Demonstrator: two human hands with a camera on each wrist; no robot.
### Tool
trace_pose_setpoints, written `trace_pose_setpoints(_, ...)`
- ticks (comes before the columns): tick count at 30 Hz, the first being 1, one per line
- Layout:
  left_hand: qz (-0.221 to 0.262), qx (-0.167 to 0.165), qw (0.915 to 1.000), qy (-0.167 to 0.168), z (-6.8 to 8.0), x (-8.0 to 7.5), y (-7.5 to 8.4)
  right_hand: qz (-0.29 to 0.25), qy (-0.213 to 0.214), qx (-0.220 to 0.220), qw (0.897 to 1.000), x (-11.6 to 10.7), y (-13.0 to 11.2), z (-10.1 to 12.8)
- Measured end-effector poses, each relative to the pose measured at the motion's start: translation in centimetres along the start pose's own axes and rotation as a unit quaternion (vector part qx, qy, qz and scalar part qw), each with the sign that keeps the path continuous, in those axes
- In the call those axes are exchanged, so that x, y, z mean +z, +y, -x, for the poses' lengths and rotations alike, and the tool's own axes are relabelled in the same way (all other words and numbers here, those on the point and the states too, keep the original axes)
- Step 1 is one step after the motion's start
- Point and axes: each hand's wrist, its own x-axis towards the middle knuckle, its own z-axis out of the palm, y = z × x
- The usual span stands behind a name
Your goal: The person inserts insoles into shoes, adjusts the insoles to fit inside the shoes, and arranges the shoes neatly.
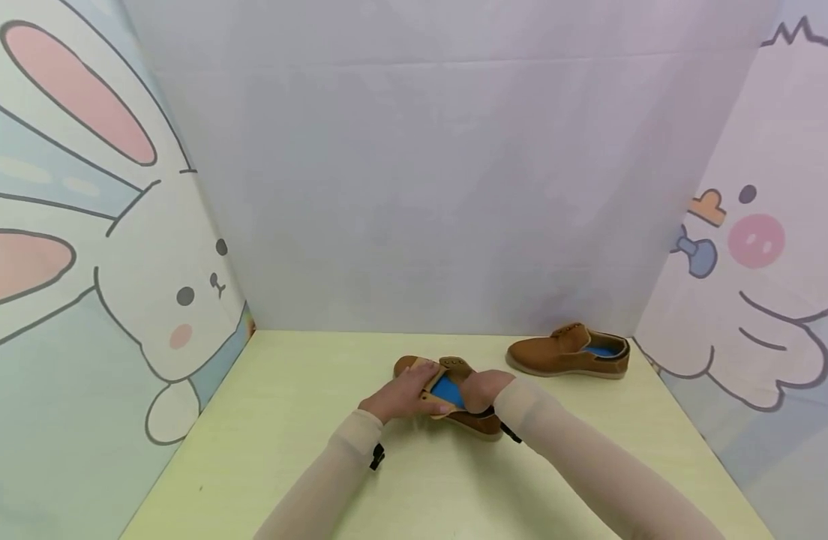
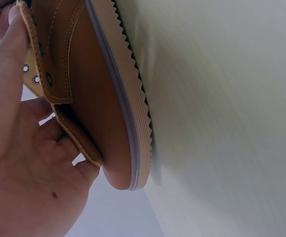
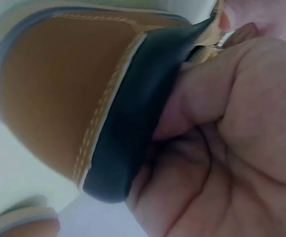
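both hands [image 1: 448,394] grip near shoe [image 1: 484,422], betw. them

You see matt tan suede-like leather on the shoe [image 2: 91,94], with a ribbed rubbery sole [image 2: 133,113]. Its collar [image 3: 128,123] looks smooth, dark and padded; the eyelets [image 2: 36,79] are shiny metal.

Both hands close together: left [image 1: 402,396] fingers extended, right [image 1: 480,390] curled, gripping.

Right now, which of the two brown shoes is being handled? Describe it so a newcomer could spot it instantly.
On the pale yellow-green table, look near the middle, just in front of the person. The handled shoe sits between the left hand and right hand, its blue insole showing. The other shoe lies untouched near the back right corner.
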Motion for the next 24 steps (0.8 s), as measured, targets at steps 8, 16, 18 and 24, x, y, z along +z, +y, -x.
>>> trace_pose_setpoints(8, 0.0, 0.001, 1.0, -0.003, -0.1, -0.2, 0.4, 0.019, -0.012, 0.016, 1.0, -0.5, -0.2, 0.4)
trace_pose_setpoints(16, -0.007, 0.006, 1.0, 0.001, -0.2, -0.7, 0.4, 0.007, 0.018, -0.012, 1.0, -0.6, 0.0, -0.5)
trace_pose_setpoints(18, -0.003, 0.006, 1.0, 0.003, -0.1, -0.7, 0.3, -0.007, 0.053, -0.031, 0.998, -0.4, 0.0, -0.8)
trace_pose_setpoints(24, 0.007, 0.011, 0.9999, -0.001, -0.1, -0.2, 0.0, -0.013, 0.101, -0.079, 0.992, 0.8, -0.2, -1.3)
